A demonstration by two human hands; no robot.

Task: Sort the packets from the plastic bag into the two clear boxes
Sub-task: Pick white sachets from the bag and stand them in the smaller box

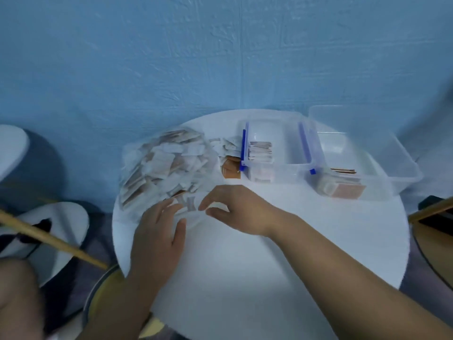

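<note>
A clear plastic bag (166,165) stuffed with several white and tan packets lies at the back left of the round white table (257,253). My left hand (157,236) rests flat on the bag's near edge, fingers spread. My right hand (235,207) reaches in from the right, its curled fingers at the bag's mouth by a small packet (188,203); blur hides whether it pinches it. Two clear boxes stand to the right: the nearer left box (277,168) holds a short stack of packets, the right box (348,185) holds tan packets.
Loose packets (228,149) and an orange packet (231,169) lie between bag and boxes. A clear lid (382,148) sits behind the right box. A white stool (56,231) and a wooden stick (54,241) are on the left, a dark object (434,217) on the right.
</note>
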